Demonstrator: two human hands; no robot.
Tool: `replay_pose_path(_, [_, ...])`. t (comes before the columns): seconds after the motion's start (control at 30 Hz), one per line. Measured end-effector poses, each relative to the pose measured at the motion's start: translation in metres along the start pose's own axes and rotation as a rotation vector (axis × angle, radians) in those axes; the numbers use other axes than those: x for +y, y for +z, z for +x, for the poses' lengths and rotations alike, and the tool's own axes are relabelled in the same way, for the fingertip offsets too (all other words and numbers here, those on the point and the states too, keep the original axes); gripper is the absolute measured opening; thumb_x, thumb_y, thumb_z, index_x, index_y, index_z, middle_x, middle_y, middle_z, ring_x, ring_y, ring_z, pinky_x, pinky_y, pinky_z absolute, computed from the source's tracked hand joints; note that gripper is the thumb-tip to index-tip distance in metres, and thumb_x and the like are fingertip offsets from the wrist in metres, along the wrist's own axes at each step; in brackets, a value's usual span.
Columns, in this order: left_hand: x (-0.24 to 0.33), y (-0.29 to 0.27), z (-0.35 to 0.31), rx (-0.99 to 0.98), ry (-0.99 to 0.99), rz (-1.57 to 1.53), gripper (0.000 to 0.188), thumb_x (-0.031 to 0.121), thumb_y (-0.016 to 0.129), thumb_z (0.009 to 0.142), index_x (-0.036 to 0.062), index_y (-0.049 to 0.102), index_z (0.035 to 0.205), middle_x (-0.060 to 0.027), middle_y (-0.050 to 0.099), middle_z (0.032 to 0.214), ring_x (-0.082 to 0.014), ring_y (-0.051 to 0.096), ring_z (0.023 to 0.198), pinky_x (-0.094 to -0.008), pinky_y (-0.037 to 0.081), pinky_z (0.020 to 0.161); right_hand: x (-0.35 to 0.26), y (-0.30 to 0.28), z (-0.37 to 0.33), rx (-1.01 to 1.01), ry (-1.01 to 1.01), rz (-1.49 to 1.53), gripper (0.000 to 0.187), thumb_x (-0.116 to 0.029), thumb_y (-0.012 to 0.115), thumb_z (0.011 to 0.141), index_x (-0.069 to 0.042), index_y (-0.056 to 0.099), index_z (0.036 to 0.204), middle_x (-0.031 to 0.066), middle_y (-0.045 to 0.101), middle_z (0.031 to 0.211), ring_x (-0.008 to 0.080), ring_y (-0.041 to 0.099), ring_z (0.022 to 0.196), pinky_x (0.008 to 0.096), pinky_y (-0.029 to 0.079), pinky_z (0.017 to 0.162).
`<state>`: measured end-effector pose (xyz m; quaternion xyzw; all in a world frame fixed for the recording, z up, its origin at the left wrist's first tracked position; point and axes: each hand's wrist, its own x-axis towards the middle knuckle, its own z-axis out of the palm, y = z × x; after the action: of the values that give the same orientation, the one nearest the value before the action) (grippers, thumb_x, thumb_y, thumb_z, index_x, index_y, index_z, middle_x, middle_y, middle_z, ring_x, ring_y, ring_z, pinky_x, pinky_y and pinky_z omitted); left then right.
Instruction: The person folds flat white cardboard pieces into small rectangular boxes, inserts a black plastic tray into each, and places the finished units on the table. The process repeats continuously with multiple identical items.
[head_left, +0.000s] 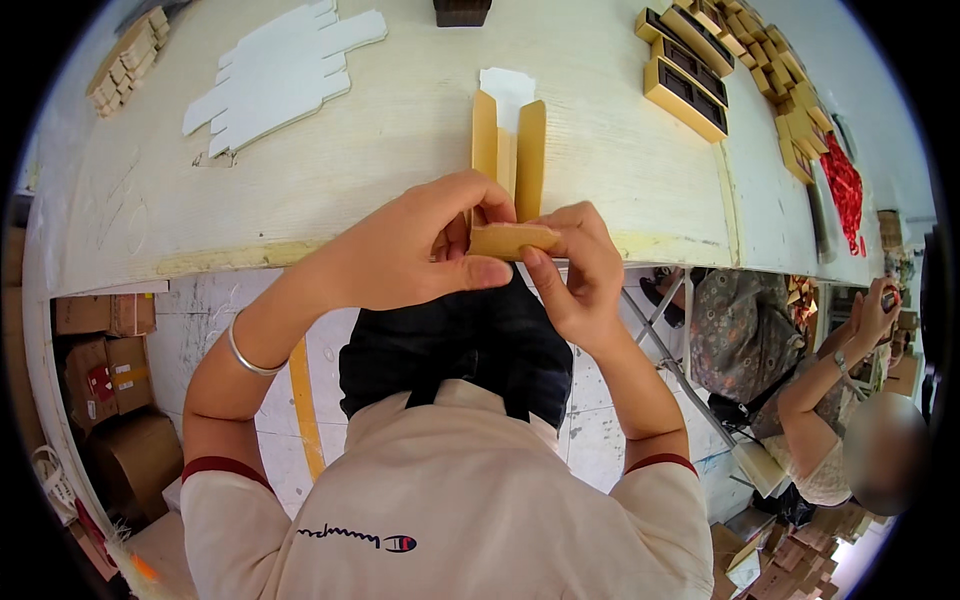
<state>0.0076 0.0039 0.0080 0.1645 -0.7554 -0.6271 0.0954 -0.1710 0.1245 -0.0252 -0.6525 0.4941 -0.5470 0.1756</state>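
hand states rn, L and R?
Left hand: closed, thumb and fingers gripping the near end of the open gold carton.
Right hand: closed, pinching the same end at its right side.

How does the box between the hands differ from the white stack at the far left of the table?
The box has its long sides folded up, while the white stack lies flat.
The box looks mostly gold; the white stack shows its white face.
The left hand and right hand hold the box's near end; neither touches the white stack.
Both show some white and have projecting tabs.
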Motion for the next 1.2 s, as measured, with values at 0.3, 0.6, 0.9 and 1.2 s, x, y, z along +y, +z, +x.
replay_pose_path(0.3, [-0.005, 0.016, 0.004, 0.205, -0.004, -0.116, 0.034, 0.001, 0.060, 0.089, 0.0061, 0.038, 0.115, -0.0058, 0.048, 0.112, -0.0092, 0.054, 0.089, -0.0228, 0.045, 0.069, -0.011, 0.004, 0.006, -0.048, -0.164, -0.505, 0.038, -0.001, 0.076, 0.068, -0.001, 0.062, 0.103, 0.0156, 0.056, 0.104, 0.0205, 0.054, 0.066, 0.0301, 0.046, 0.062])
replay_pose_path(0.6, [-0.010, 0.028, -0.003, 0.352, 0.293, 0.655, 0.015, 0.005, 0.070, 0.077, 0.0014, 0.059, 0.087, -0.0091, 0.058, 0.088, -0.0266, 0.059, 0.072, -0.0314, 0.047, 0.062, -0.015, -0.009, 0.028, -0.408, -0.003, -0.431, 0.017, -0.009, 0.071, 0.073, -0.004, 0.059, 0.084, 0.0094, 0.054, 0.088, 0.0283, 0.058, 0.081, 0.0390, 0.046, 0.066])
replay_pose_path(0.9, [0.018, -0.049, 0.011, -0.066, 0.213, 0.835, 0.012, 0.007, 0.072, 0.071, 0.0035, 0.062, 0.078, -0.0077, 0.061, 0.089, -0.0258, 0.058, 0.084, -0.0351, 0.045, 0.073, 0.025, -0.067, 0.066, -0.359, -0.241, -0.704, 0.028, -0.010, 0.073, 0.072, -0.005, 0.065, 0.099, 0.0115, 0.063, 0.095, 0.0285, 0.057, 0.084, 0.0388, 0.047, 0.071])
replay_pose_path(1.2, [0.010, 0.007, -0.020, 0.199, 0.200, 1.045, 0.038, 0.017, 0.076, 0.067, 0.0097, 0.061, 0.100, -0.0058, 0.057, 0.111, -0.0256, 0.054, 0.096, -0.0375, 0.044, 0.082, -0.036, -0.008, 0.032, -0.444, 0.060, -0.225, 0.024, -0.004, 0.069, 0.076, -0.003, 0.064, 0.100, 0.0130, 0.060, 0.082, 0.0303, 0.058, 0.070, 0.0364, 0.047, 0.061])
